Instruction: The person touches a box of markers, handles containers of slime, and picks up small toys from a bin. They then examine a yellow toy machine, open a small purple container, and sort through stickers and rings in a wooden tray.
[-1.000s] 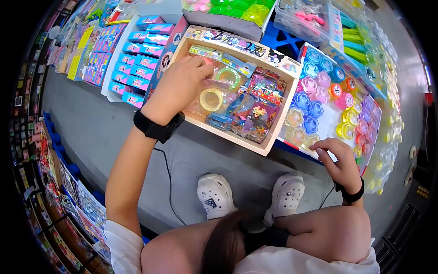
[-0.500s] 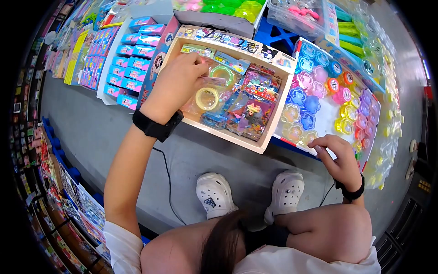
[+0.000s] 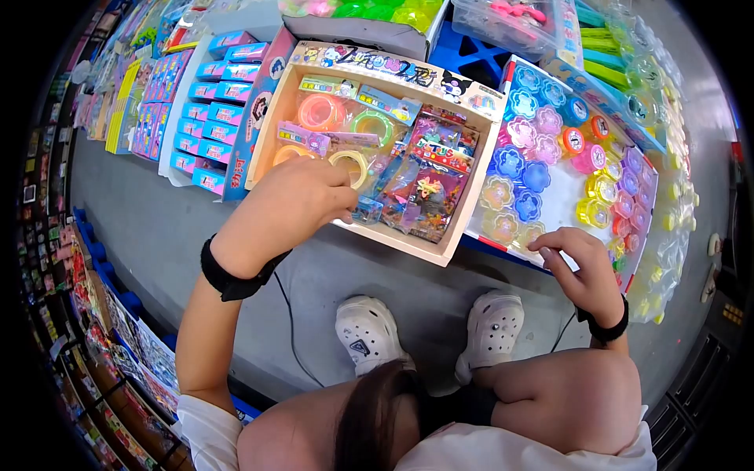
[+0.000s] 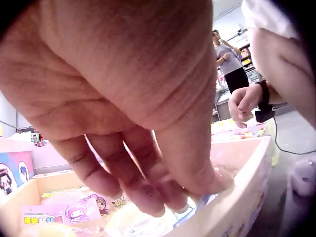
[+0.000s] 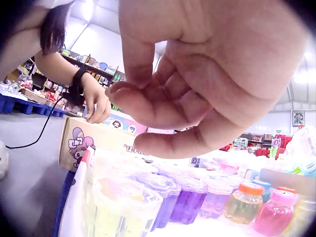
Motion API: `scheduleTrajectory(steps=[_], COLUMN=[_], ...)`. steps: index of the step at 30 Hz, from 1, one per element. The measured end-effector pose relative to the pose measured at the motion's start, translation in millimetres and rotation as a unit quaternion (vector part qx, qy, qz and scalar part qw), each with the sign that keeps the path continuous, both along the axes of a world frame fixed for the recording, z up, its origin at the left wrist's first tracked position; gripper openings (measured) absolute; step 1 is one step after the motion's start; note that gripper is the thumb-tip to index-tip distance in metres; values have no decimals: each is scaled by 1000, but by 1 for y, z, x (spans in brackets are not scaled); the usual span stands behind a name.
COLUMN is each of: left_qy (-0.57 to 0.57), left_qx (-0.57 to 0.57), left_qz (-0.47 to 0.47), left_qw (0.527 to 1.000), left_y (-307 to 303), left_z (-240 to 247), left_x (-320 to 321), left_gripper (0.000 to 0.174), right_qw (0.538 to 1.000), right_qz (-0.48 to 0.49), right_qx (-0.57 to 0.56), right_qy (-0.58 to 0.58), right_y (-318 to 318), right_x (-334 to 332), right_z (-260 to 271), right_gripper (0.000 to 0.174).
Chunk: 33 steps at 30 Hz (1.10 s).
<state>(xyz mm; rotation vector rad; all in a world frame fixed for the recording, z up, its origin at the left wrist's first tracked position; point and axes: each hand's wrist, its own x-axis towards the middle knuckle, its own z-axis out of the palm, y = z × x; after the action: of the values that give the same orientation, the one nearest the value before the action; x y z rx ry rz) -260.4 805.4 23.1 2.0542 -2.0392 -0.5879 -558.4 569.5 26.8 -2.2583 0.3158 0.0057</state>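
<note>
My left hand hangs over the front left of a shallow wooden-look box, its fingers loosely bent. In the left wrist view the thumb is at the front wall and the fingertips reach down close to the packets, with nothing visibly gripped. Inside the box lie bagged rolls of coloured tape: a pink roll, a green roll and a yellow roll. Dark patterned packets fill the right side. My right hand, fingers loosely curled and holding nothing, hovers at the front edge of a tray with flower-shaped clear cups.
Small blue and pink boxes stand in rows at left. Little round jars fill the tray's right side. Behind are a carton of green items and a clear plastic bin. White clogs stand on the grey floor.
My left hand has moved from the back left packets toward the box's front wall, uncovering the pink tape roll. My right hand has stayed in place.
</note>
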Motion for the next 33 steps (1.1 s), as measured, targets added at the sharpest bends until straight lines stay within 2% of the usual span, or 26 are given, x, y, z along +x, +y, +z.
scheduleTrajectory(steps=[5,11,17,24,27,30,33], left_qy=[-1,-42,-41,-27,-8,7,12], left_qx=[-2,-63,-20,-33,-30,-36,-32], left_qz=[1,19,-22,4,16,40,58], left_qw=[1000,997,999,999,999,999,998], left_y=[-1,-5,4,12,14,17,18], left_z=[-6,-11,0,4,7,4,2], left_x=[3,1,0,-1,0,-3,-8], left_gripper=[11,10,7,10,13,15,16], right_qw=[1000,1000,1000,1000,1000,999,975], right_qz=[-4,-8,-11,-1,14,13,107], right_qx=[4,7,8,9,-22,-47,-189], right_qy=[7,20,10,2,17,22,-49], right_y=[-2,-2,-2,-4,-6,3,17], right_x=[-2,-3,-5,-3,12,52,102], right_z=[0,1,1,3,22,51,49], right_gripper=[15,16,15,14,14,23,32])
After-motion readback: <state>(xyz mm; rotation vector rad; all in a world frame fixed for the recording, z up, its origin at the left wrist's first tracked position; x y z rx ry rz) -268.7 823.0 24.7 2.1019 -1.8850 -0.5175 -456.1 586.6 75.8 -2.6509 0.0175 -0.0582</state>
